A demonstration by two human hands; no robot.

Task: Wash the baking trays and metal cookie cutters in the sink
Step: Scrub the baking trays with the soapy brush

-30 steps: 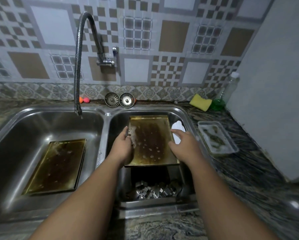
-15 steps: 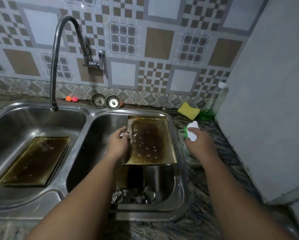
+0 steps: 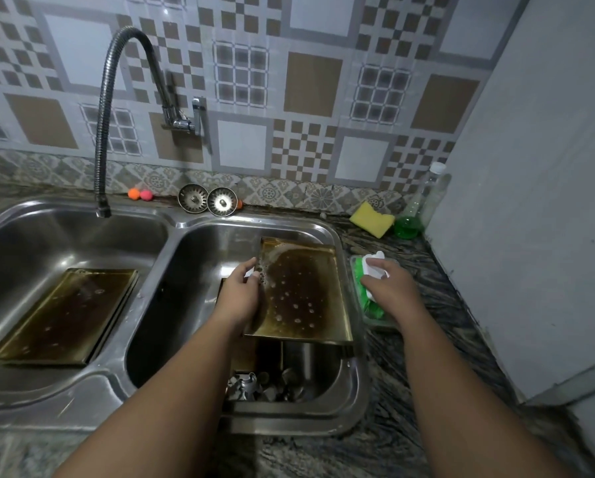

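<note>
L hand (image 3: 240,294) grips the left edge of a baking tray (image 3: 303,291), thumb on top, fingers at the rim. This tray is in the right basin of the sink (image 3: 172,224), raised & tilted, far end up near the back wall, near end clear of the bottom. Its surface is dark brown w/ pale spots & droplets. R hand (image 3: 389,291) is over the counter (image 3: 427,339) just right of the sink, fingers closed round a white object (image 3: 375,263) w/ sth green under it. It is above a clear container (image 3: 378,324) that also holds green stuff; can't tell what the object is. A 2nd tray (image 3: 65,315) lies in the left basin, below the flexible tap (image 3: 104,132), untouched. The cookie cutters (image 3: 251,388) lie heaped at the bottom of the right basin, under the held tray's near end. Behind the sink: 2 strainers (image 3: 192,199), orange & pink balls (image 3: 134,193). Back right corner: yellow sponge (image 3: 371,219) beside a bottle (image 3: 418,205) w/ green liquid
</note>
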